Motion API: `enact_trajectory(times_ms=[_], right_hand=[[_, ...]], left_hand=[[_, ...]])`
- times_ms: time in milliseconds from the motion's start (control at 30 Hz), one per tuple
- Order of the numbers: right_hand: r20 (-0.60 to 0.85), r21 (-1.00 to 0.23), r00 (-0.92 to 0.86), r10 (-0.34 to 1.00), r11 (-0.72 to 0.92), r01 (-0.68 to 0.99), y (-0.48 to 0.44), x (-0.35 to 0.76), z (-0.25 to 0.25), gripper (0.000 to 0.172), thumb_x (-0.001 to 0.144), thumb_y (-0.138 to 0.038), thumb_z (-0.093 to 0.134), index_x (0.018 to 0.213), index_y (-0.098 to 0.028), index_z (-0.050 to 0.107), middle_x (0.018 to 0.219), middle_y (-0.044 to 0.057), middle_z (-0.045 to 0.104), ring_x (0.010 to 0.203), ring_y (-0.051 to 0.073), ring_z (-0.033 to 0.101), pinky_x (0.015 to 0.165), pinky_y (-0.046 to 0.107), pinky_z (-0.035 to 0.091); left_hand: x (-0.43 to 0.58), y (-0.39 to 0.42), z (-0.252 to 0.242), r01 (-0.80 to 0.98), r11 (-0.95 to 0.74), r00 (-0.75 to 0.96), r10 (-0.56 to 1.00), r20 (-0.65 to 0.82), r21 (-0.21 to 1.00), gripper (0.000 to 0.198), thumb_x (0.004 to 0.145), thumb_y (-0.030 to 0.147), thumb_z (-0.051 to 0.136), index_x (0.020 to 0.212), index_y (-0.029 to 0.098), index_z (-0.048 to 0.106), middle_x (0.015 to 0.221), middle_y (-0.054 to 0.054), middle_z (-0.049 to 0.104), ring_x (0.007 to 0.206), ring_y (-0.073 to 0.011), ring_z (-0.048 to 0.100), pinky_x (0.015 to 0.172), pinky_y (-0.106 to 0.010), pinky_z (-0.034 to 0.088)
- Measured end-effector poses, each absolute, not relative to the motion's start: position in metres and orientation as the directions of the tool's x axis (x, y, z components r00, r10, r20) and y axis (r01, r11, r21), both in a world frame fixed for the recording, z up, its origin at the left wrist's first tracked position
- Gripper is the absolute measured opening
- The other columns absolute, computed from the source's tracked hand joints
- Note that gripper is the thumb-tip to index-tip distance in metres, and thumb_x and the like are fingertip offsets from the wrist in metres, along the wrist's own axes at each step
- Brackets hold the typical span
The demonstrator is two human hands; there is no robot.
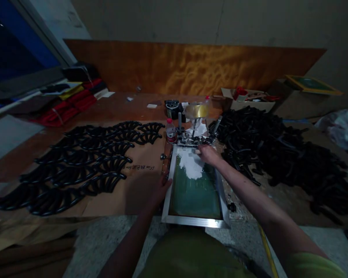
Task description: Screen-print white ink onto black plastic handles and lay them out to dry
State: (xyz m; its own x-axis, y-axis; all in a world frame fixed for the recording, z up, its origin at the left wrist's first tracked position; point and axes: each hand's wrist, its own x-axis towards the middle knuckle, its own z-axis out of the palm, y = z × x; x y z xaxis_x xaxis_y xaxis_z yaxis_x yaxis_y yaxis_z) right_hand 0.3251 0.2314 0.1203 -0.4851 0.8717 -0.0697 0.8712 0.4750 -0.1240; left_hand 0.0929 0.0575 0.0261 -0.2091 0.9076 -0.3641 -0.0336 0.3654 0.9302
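A metal-framed screen with green mesh lies in front of me, white ink spread over its far part. At the far end of the frame my right hand is closed round a small pale tool, most of which the fingers hide. My left hand is at the left edge of the frame; its fingers are dim and partly hidden beside the rim. Just beyond the frame stands a clamp mechanism with metal posts.
Black curved pieces lie in rows on cardboard at left. A large heap of black pieces covers the right side. A red-capped bottle and a dark tub stand behind the frame. An open box sits at back right.
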Motion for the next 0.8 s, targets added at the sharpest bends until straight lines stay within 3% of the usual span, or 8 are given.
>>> enact_trajectory(times_ms=[133,200,367,500,667,800], right_hand=[[-0.036,-0.084,-0.4,0.916,0.396,0.914,0.216,0.324,0.117,0.023,0.089,-0.015,0.051,0.107,-0.011,0.064,0.11,0.017,0.067,0.103,0.027,0.061,0.089,0.032,0.044],[-0.03,-0.061,-0.435,0.9,0.433,0.899,0.202,0.32,0.113,0.023,0.088,-0.012,0.05,0.106,-0.01,0.063,0.109,0.018,0.066,0.106,0.028,0.059,0.092,0.032,0.043],[-0.072,-0.058,-0.755,0.652,0.753,0.656,0.16,0.327,0.105,0.023,0.085,-0.008,0.048,0.101,-0.011,0.064,0.102,0.016,0.065,0.102,0.026,0.056,0.092,0.034,0.042],[-0.052,-0.14,-0.869,0.491,0.858,0.494,0.158,0.345,0.109,0.024,0.079,-0.005,0.051,0.098,-0.014,0.063,0.1,0.012,0.064,0.097,0.024,0.054,0.087,0.033,0.043],[0.119,-0.145,-0.78,0.615,0.788,0.599,0.164,0.34,0.097,0.017,0.085,-0.007,0.05,0.095,-0.015,0.061,0.095,0.011,0.061,0.093,0.024,0.052,0.081,0.033,0.043],[0.204,-0.148,-0.817,0.539,0.842,0.519,0.15,0.346,0.081,0.019,0.088,-0.006,0.048,0.097,-0.014,0.063,0.093,0.012,0.061,0.092,0.024,0.051,0.081,0.034,0.044]], left_hand=[[0.089,0.057,0.019,-0.08,0.378,-0.174,0.906,-0.387,0.922,0.074,0.077,0.053,0.069,0.14,0.019,0.05,0.116,-0.011,0.071,0.1,-0.0247,0.068,0.087,-0.038,0.054],[0.089,0.057,0.02,-0.08,0.384,-0.158,0.906,-0.392,0.92,0.074,0.079,0.053,0.067,0.142,0.02,0.048,0.116,-0.01,0.071,0.099,-0.0242,0.068,0.085,-0.037,0.055],[0.09,0.056,0.023,-0.075,0.394,-0.153,0.903,-0.401,0.916,0.07,0.081,0.05,0.065,0.141,0.019,0.048,0.111,-0.01,0.073,0.098,-0.0249,0.068,0.082,-0.036,0.055],[0.091,0.057,0.022,-0.08,0.374,-0.164,0.91,-0.382,0.924,0.07,0.079,0.051,0.067,0.137,0.016,0.052,0.113,-0.011,0.073,0.103,-0.0265,0.068,0.086,-0.037,0.054],[0.092,0.055,0.03,-0.066,0.372,-0.188,0.907,-0.378,0.926,0.071,0.077,0.055,0.068,0.136,0.016,0.053,0.119,-0.012,0.071,0.106,-0.0262,0.068,0.09,-0.037,0.053],[0.095,0.054,0.039,-0.067,0.38,-0.209,0.899,-0.385,0.923,0.069,0.078,0.053,0.068,0.134,0.016,0.054,0.119,-0.013,0.071,0.105,-0.027,0.068,0.089,-0.037,0.054]])
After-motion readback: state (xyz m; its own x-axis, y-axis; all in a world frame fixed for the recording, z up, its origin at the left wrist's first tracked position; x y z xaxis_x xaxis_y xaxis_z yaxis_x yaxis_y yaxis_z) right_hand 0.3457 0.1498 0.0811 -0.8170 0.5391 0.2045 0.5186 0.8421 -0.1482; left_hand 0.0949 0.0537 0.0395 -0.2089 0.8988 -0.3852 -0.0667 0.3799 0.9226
